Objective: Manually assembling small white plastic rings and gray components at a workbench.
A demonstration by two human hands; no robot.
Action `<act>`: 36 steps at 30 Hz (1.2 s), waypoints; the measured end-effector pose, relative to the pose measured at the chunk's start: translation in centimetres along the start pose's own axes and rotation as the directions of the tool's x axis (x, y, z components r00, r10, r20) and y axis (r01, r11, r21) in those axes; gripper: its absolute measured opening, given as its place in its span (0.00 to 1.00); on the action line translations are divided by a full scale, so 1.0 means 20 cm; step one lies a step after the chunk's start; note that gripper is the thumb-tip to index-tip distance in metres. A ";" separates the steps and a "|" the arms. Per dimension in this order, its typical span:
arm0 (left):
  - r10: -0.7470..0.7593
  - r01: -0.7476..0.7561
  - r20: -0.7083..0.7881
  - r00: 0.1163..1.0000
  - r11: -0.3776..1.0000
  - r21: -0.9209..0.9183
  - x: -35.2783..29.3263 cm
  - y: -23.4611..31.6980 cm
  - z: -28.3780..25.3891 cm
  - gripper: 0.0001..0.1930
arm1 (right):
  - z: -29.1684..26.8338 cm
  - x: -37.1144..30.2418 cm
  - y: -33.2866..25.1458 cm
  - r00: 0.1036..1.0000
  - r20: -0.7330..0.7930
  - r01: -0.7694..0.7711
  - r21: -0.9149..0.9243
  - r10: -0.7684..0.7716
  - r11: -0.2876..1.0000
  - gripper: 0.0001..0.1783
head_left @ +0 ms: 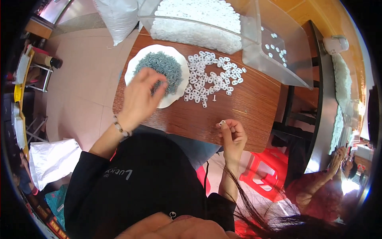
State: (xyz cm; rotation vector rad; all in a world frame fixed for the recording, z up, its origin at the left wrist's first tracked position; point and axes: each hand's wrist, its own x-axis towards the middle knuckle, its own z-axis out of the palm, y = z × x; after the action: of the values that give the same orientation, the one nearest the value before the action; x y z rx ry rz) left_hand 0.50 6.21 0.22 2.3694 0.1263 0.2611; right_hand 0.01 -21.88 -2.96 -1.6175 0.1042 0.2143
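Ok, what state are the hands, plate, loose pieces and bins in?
Left hand: curled over the grey pieces
Right hand: pinching a small white piece
Grey pieces: heaped
Plate: loaded with grey pieces
White pieces: scattered loose on the table
Back bin: heavily filled
Right bin: sparsely filled

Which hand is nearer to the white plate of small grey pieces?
Left. The left hand is over the white plate, at its near side; the right hand is apart from it, off to the right, pinching a small white piece.
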 end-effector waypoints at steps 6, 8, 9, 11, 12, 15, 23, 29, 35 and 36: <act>0.035 -0.028 -0.016 0.999 0.943 0.330 0.06 -0.20 -0.04 0.07 | 0.11 0.02 -0.02 0.997 0.077 0.001 0.030 -0.003 1.000 0.03; 0.006 -0.007 0.002 1.000 0.941 0.338 0.08 -0.20 -0.05 0.06 | 0.14 0.02 -0.03 0.996 0.091 0.017 0.009 -0.018 1.000 0.03; -0.032 0.024 0.017 0.999 0.944 0.329 0.08 -0.20 -0.07 0.06 | 0.15 0.02 -0.03 0.993 0.112 0.032 -0.009 -0.031 0.999 0.04; -0.083 0.075 0.010 0.997 0.940 0.333 0.06 -0.20 -0.08 0.06 | 0.14 0.01 -0.04 0.993 0.118 0.014 -0.049 -0.008 0.999 0.04; -0.045 0.050 -0.021 0.999 0.948 0.315 0.03 -0.24 -0.06 0.05 | 0.15 0.01 -0.02 0.992 0.128 0.000 -0.084 0.011 0.996 0.05; 0.013 -0.008 -0.012 1.000 0.941 0.339 0.03 -0.24 -0.05 0.04 | 0.15 -0.01 -0.09 0.992 0.092 -0.076 -0.114 0.087 0.991 0.04; -0.022 0.028 -0.048 0.999 0.991 0.131 0.04 -0.24 -0.04 0.06 | 0.15 0.02 -0.04 0.990 0.139 0.005 -0.056 0.002 0.998 0.04; -0.033 0.036 -0.105 0.994 0.999 0.024 0.08 -0.27 -0.04 0.07 | 0.11 0.03 -0.02 0.993 0.097 -0.065 -0.044 0.069 0.997 0.03; -0.128 0.100 -0.087 0.988 0.957 -0.273 0.07 -0.25 -0.04 0.05 | 0.18 0.04 -0.07 0.986 0.162 -0.021 -0.048 0.029 0.999 0.04; -0.178 0.148 -0.055 0.983 0.923 -0.354 0.07 -0.25 -0.05 0.05 | 0.19 0.05 -0.07 0.990 0.139 -0.024 -0.056 0.031 0.998 0.04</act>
State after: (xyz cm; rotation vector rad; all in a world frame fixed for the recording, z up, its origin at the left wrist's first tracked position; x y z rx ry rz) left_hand 1.56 10.71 -2.41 1.9816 0.2925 0.2799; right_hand 0.96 -17.96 -2.02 -1.6508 0.0129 0.3538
